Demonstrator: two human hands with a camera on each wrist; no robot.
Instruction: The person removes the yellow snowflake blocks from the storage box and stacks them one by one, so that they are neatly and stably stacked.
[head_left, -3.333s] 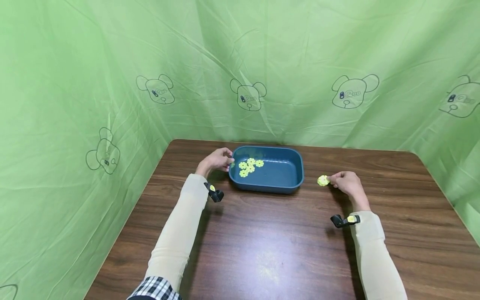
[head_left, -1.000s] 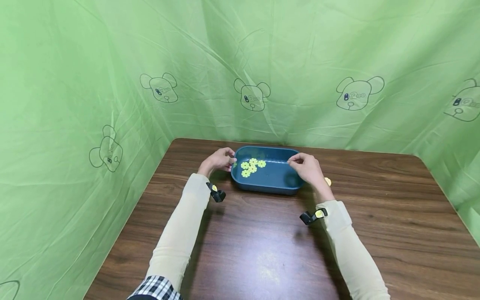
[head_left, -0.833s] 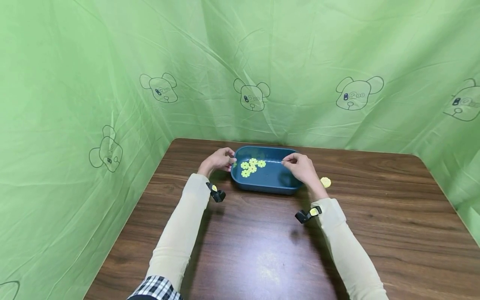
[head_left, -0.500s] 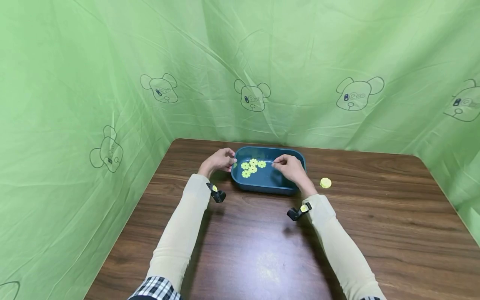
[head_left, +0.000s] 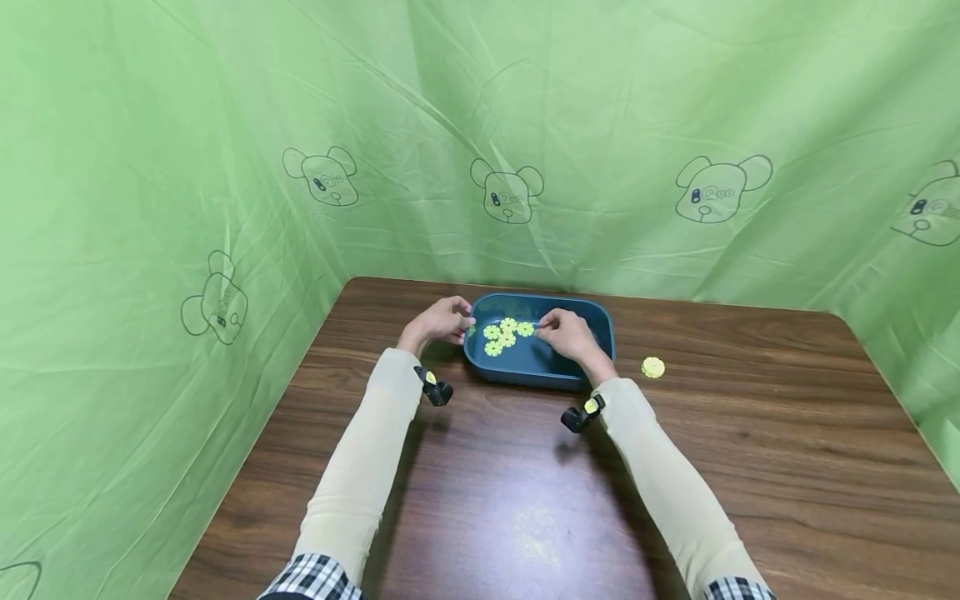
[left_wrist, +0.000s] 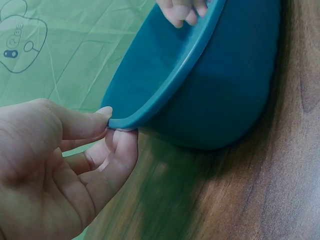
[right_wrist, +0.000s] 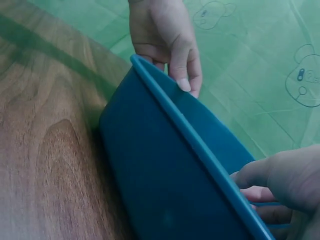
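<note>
Curtain [head_left: 615,100], green: hanging behind the table and along its left side, creasing throughout.

Table [head_left: 495,467], brown wood grain: spreading beneath everything, reflecting a pale patch of light near the middle.

Sleeves, two, cream: left sleeve [head_left: 352,475] and right sleeve [head_left: 671,475] reaching inward from the near edge.

Tub [head_left: 525,377], dark blue, oblong, rounded corners: standing upright near the table's far edge, between the hands.

Bear heads [head_left: 507,196], outlined in dark line: running in a row across the curtain, one more tilting on its left side.

Left hand [head_left: 438,321]: pinching the tub's left rim; in the left wrist view the thumb is pressing from the inner side, fingers curling beneath.

Right hand [head_left: 570,335]: reaching over the tub's right wall, fingertips hovering inside and drawing together in a narrow grip, just beside the rightmost flower; whether they are holding anything, cannot tell.

Wrist cameras, two, black: left camera [head_left: 435,388] and right camera [head_left: 582,414] sitting at the sleeve ends.

Pile [head_left: 652,367], pale yellow, scalloped: lying on the table, near the tub's right end.

Flowers [head_left: 507,338], yellow-green, small: lying clustered on the tub's floor, in its left half.
</note>
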